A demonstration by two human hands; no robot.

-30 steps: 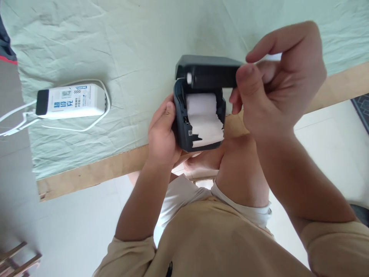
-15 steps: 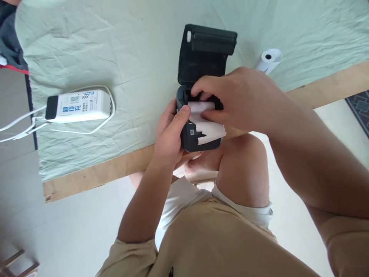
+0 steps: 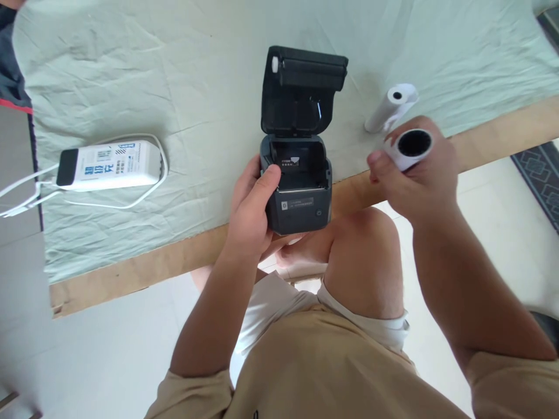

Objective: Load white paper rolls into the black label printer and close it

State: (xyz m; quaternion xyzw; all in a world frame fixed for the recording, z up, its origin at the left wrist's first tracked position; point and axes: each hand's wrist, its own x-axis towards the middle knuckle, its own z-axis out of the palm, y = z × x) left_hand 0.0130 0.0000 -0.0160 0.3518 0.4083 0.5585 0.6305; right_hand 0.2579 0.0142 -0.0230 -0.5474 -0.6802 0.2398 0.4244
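A small black label printer stands at the table's near edge with its lid swung fully up. Its paper bay shows bare black walls and no roll. My left hand is wrapped round the printer's left side, thumb on its top rim. To the right of the printer, off the table's edge, my right hand is closed on a white paper roll whose hollow dark core faces the camera. A second white paper roll lies on the cloth just behind that hand.
A pale green cloth covers the wooden table. A white power bank with white cables lies at the left. My bare knees and beige shirt fill the foreground. White floor tiles and a dark mat show at the right.
My right hand reached into the open bay, took out the paper roll with its torn end and carried it off to the right. The left hand stayed on the printer.
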